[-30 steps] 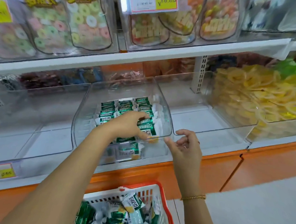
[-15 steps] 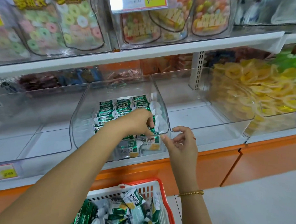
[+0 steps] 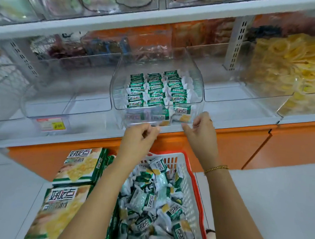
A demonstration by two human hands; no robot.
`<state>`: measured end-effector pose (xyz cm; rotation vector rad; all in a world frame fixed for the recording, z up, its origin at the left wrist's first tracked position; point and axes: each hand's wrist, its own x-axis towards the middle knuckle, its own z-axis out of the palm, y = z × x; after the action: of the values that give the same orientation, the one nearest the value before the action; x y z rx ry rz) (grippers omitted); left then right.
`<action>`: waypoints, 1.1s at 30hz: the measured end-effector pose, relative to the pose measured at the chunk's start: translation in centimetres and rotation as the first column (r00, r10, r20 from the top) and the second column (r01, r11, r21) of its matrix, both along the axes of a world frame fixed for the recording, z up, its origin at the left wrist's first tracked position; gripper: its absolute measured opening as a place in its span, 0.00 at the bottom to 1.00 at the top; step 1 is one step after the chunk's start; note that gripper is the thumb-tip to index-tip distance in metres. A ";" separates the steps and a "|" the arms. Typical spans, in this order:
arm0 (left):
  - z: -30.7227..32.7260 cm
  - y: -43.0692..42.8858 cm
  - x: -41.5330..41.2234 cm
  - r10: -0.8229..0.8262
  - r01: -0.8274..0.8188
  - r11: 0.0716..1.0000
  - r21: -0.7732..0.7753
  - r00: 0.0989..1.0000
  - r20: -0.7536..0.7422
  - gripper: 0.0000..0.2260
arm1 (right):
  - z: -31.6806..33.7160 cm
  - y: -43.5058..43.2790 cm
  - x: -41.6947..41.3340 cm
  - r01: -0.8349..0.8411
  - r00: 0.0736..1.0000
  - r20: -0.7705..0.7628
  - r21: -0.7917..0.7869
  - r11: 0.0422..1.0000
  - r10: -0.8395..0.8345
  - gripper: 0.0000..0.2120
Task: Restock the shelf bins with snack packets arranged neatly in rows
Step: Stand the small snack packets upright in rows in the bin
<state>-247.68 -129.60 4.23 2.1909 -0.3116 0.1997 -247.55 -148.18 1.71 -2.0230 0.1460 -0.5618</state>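
A clear shelf bin (image 3: 116, 93) holds green-and-white snack packets (image 3: 155, 90) in three neat rows, with a few more lying flat behind its front wall. My left hand (image 3: 140, 139) is out of the bin, just below its front edge, fingers loosely curled and holding nothing. My right hand (image 3: 201, 133) is by the bin's lower right front corner, fingers relaxed, also empty. Below them a white basket with a red rim (image 3: 198, 185) is heaped with loose packets (image 3: 155, 199) of the same kind.
Two green cartons (image 3: 78, 166) of the same snack lie left of the basket. Empty clear bins stand to the left (image 3: 68, 105) and right (image 3: 225, 93) of the stocked bin. A bin of yellow ring snacks (image 3: 288, 70) sits far right. An upper shelf (image 3: 156, 17) overhangs.
My left hand has come out of the bin and dropped below its front edge. My right hand has dropped from the bin's front rim to its lower corner. The view has tilted down toward the basket.
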 end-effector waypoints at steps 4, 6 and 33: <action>-10.0 4.3 -4.3 0.213 -0.184 0.976 0.120 0.927 -0.309 0.15 | -3.7 2.6 -1.7 -0.420 0.798 -0.576 -0.319 0.849 0.179 0.09; -14.0 5.6 -6.0 0.261 -0.194 0.960 0.200 0.876 -0.405 0.08 | -6.9 4.3 -3.3 -0.610 0.636 -0.759 -0.383 0.694 0.140 0.08; -17.5 5.1 -9.0 0.348 -0.485 0.872 -0.071 0.714 -0.608 0.21 | -8.4 4.0 -7.1 -0.415 0.490 -0.816 0.092 0.905 0.307 0.17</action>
<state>-256.69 -124.48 -13.22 1.9463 0.5460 -0.1886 -254.67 -144.20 -6.73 -2.1949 0.2306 0.7194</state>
